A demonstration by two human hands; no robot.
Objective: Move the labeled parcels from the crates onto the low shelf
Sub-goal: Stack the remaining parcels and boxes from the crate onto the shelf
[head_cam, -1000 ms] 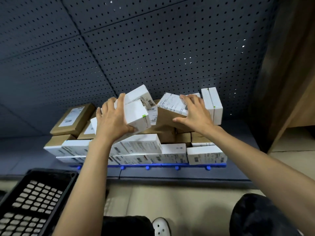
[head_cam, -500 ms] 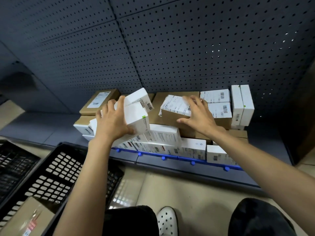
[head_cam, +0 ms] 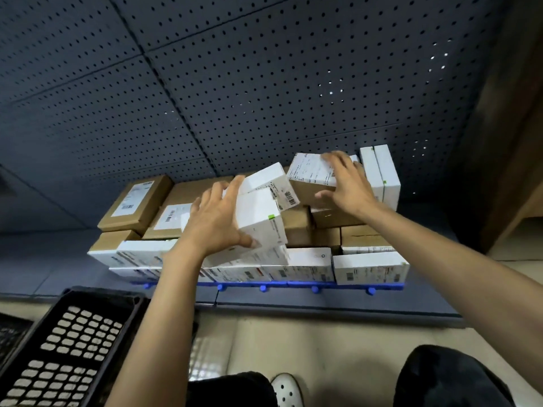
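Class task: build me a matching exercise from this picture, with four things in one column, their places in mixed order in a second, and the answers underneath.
Things:
1 left hand
2 right hand
3 black crate
4 upright white boxes

Places:
A on the floor, lower left
B far right of the stack
C gripping the brown labelled parcel
D gripping the tilted white box

Pairs: 1-D, 2-C, 3-A, 4-B

I see it all in dim, cool light with the pale parcels (head_cam: 367, 267) brightest, glare pinpricks through the pegboard (head_cam: 264, 83) at right, my left hand (head_cam: 216, 227) and right hand (head_cam: 349, 189) slightly motion-blurred, lines bowing toward the edges
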